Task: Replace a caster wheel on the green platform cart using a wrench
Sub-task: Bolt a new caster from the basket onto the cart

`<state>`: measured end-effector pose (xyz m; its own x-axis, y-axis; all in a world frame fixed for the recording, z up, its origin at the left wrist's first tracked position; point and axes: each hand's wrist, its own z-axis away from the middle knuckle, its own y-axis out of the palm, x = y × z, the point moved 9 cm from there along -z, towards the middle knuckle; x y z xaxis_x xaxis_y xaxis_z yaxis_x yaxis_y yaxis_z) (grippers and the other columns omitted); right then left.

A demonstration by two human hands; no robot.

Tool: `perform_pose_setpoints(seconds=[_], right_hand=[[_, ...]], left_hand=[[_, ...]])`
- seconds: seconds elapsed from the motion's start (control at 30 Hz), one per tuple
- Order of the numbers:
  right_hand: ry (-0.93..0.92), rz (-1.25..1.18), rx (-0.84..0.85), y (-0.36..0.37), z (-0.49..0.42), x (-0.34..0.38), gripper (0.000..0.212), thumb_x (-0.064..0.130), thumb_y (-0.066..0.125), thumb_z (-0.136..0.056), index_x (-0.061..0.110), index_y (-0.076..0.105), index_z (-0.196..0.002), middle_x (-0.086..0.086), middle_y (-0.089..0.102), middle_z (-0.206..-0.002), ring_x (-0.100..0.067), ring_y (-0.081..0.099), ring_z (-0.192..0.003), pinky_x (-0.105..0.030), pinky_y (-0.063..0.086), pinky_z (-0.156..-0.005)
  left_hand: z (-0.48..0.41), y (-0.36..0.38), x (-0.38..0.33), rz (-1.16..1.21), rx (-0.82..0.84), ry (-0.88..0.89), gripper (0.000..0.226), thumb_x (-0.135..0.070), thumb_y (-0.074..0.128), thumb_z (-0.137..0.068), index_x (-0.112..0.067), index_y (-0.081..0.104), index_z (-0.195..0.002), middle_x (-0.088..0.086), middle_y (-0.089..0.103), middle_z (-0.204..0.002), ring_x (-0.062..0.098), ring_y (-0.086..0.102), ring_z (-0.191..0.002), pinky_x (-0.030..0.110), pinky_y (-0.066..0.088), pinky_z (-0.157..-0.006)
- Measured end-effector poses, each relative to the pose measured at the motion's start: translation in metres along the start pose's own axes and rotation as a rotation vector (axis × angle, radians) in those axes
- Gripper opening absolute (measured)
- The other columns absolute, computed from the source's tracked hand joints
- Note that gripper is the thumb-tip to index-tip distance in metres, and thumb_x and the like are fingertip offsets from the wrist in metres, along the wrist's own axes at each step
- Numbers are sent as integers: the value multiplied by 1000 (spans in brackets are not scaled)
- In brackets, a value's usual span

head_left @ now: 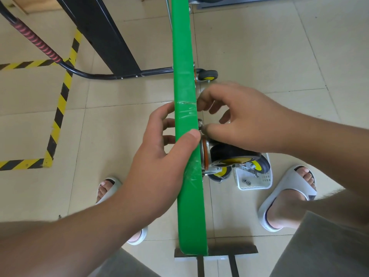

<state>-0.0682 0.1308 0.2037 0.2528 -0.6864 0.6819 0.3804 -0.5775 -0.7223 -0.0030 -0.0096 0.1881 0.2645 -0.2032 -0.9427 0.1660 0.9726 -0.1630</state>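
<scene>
Cart: green flat platform cart (186,136) standing on edge, long axis running away from the camera, underside facing right.
Caster: black-tyred, yellow-hubbed caster wheel (233,156) projecting rightward from the underside, beneath the right hand.
Left hand (159,148): gripping the deck edge, thumb over the top, fingers behind.
Right hand (239,116): pinching a small steel nut (200,123) at the caster plate.
Tray: white plastic basket (254,181) lying on the floor between the feet, holding loose nuts and a spare caster.

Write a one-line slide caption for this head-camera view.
Left hand steadies the upended green cart while right hand fingers a nut beside the caster wheel.
</scene>
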Motion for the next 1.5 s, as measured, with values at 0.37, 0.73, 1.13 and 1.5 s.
perform_pose_setpoints(seconds=[0.37, 0.73, 1.13, 1.5], right_hand=[[-114, 140, -56, 0, 1, 5, 18, 39, 71, -88, 28, 69, -101, 11, 46, -76, 1, 47, -72, -29, 38, -67], [50, 47, 113, 15, 1, -5, 29, 42, 48, -102, 22, 70, -101, 0, 69, -89, -17, 63, -83, -40, 51, -79], [-81, 148, 7, 3, 1, 5, 18, 36, 65, -89, 24, 65, -102, 9, 47, -77, 5, 47, -72, -12, 34, -62], [-63, 196, 51, 11, 1, 3, 21, 36, 56, -100, 20, 64, -109, 14, 42, -76, 5, 44, -70, -10, 34, -63]], left_hand=[[0, 0, 0, -3, -8, 1, 48, -53, 57, -86, -60, 44, -132, -30, 58, -117, 14, 69, -107, 43, 63, -81], [0, 0, 0, 0, -9, -1, 50, -53, 57, -86, -61, 43, -133, -30, 58, -119, 14, 69, -106, 41, 64, -79], [-1, -1, 1, -15, -11, 12, 51, -53, 57, -86, -59, 43, -135, -28, 59, -120, 15, 68, -108, 42, 63, -81], [-1, -1, 0, -7, -9, 22, 50, -51, 57, -87, -58, 44, -134, -31, 59, -116, 13, 69, -104, 35, 64, -76]])
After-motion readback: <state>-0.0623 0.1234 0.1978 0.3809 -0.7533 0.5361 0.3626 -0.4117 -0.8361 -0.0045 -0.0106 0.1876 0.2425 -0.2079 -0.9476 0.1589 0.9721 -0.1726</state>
